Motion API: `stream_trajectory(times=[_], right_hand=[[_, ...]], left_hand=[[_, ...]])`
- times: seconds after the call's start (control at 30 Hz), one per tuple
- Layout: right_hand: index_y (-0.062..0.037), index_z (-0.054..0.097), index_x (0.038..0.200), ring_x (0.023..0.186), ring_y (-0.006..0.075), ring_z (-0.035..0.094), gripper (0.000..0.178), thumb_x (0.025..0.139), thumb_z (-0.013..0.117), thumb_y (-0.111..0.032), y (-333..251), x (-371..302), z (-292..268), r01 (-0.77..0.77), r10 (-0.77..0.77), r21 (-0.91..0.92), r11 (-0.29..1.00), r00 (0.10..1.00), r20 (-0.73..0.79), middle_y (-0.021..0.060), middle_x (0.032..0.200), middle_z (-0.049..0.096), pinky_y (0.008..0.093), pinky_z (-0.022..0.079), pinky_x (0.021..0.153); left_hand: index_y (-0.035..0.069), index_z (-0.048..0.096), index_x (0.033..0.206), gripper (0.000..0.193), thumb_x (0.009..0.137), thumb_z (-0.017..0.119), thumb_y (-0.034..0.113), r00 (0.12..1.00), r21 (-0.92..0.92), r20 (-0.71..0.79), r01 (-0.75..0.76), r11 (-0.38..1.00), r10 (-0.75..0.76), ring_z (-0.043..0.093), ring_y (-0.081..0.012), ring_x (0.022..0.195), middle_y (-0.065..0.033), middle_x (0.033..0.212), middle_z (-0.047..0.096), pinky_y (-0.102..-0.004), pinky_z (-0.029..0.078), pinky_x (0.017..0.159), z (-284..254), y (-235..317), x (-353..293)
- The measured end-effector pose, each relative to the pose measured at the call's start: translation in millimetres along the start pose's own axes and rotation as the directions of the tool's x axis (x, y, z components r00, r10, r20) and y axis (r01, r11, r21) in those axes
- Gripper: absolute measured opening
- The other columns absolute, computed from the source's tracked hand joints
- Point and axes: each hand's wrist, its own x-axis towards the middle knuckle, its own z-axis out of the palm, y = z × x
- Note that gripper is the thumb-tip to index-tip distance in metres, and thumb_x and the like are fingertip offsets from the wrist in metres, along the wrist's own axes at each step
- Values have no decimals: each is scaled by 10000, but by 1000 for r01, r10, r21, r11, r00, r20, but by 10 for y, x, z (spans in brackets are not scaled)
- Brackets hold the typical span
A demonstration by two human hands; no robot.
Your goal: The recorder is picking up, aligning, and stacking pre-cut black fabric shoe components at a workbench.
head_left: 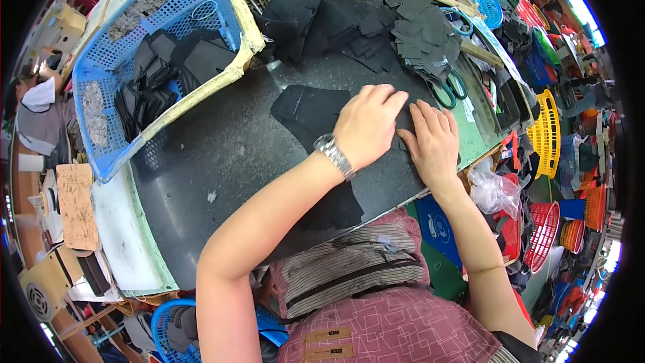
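Observation:
My left hand (369,124), with a metal-band watch (334,154) at its wrist, is over the right part of the dark work surface. Its fingers are curled and pressed together, and whatever they pinch is hidden. Beneath that hand and forearm lies a flat black cut piece (302,111), reaching toward the near edge of the surface. My right hand (433,144) rests close by on the right, its fingers stretched out flat over dark material. That material's outline between the two hands is hard to make out.
A blue plastic basket (101,154) holding black pieces stands at the left. Stacks of black cut pieces (363,27) line the far side. Green-handled scissors (451,89) lie beyond my right hand. A yellow basket (545,134) stands farther right; a light board (77,205) is at the left.

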Motion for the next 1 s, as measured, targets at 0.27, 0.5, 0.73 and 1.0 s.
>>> stream_trajectory(times=[0.27, 0.5, 0.73, 1.0], right_hand=[[-51, 571, 889, 761, 103, 576, 176, 778, 689, 17, 95, -16, -182, -228, 430, 856, 465, 903, 7, 27, 851, 607, 249, 468, 726], [-34, 565, 1028, 678, 14, 486, 261, 802, 681, 27, -275, -34, -454, -440, 324, 883, 165, 869, 373, -18, 839, 578, 160, 401, 600], [-68, 394, 1316, 741, 47, 520, 618, 778, 653, 89, -733, 11, -405, -688, -45, 710, -151, 722, 690, 31, 966, 527, 207, 476, 662], [-141, 361, 1360, 693, 100, 527, 696, 760, 656, 52, -892, -18, -335, -712, -11, 664, 230, 680, 733, 59, 953, 498, 255, 482, 647]], left_hand=[[73, 490, 1237, 473, 774, 541, -10, 954, -254, 296, 26, 967, 52, 607, -314, 997, -135, 1003, 662, -404, 480, 851, 68, -221, 199], [80, 398, 1346, 500, 891, 606, 95, 783, -622, 503, 622, 476, -366, 537, -73, 839, -22, 931, 578, -227, 450, 757, -686, 147, -186], [72, 376, 1338, 631, 790, 682, 6, 625, -492, 288, 747, 448, -726, 489, -19, 591, 33, 702, 552, -188, 415, 541, -1006, 507, -1137], [91, 342, 1379, 709, 765, 695, 60, 675, -189, 218, 738, 648, -705, 661, -224, 626, -104, 724, 649, -312, 517, 591, -963, 395, -1227]])
